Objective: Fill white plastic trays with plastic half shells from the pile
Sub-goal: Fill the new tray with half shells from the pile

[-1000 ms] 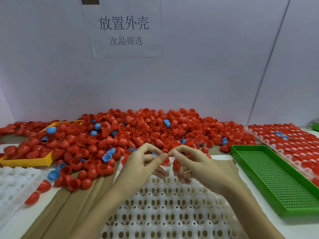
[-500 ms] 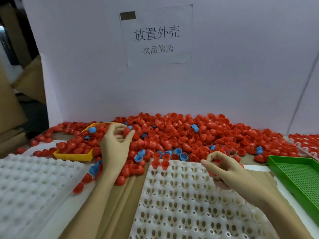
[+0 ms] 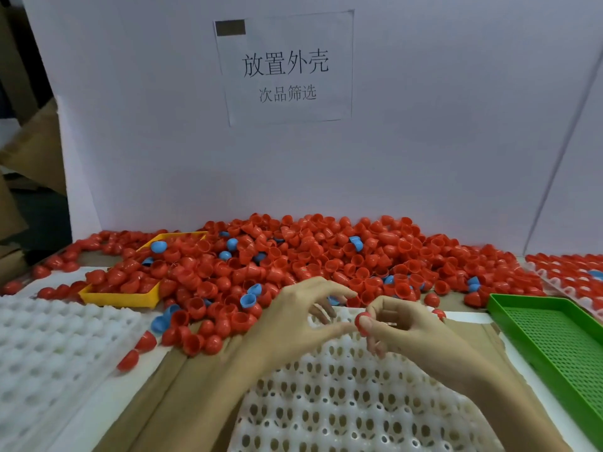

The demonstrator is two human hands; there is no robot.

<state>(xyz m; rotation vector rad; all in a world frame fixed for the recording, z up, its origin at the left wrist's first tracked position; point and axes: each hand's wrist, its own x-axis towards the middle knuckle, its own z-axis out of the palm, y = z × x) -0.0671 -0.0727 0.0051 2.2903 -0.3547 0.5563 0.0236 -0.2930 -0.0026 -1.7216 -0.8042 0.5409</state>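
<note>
Pinching a red half shell (image 3: 363, 322) between thumb and fingertips, the right hand (image 3: 411, 334) hovers over the far edge of the white plastic tray (image 3: 342, 412) directly in front, whose visible pockets hold nothing. The left hand (image 3: 293, 321) sits just beside it with fingers spread and relaxed, holding nothing, its thumb tip close to the shell. Beyond both hands the pile (image 3: 310, 256) of red shells, with a few blue ones mixed in, spreads across the table against the white backboard. A yellow tray (image 3: 120, 298) at the left of the pile is heaped with red shells and a couple of blue. The green perforated tray (image 3: 554, 340) on the right holds no shells. Another white tray (image 3: 55, 347) at the left has bare pockets, and a filled tray (image 3: 574, 272) at the far right carries rows of red shells.

Half a second ago the left hand was reaching into the pile near the yellow tray; it has since come back to meet the right hand, which now shows the shell plainly.
</note>
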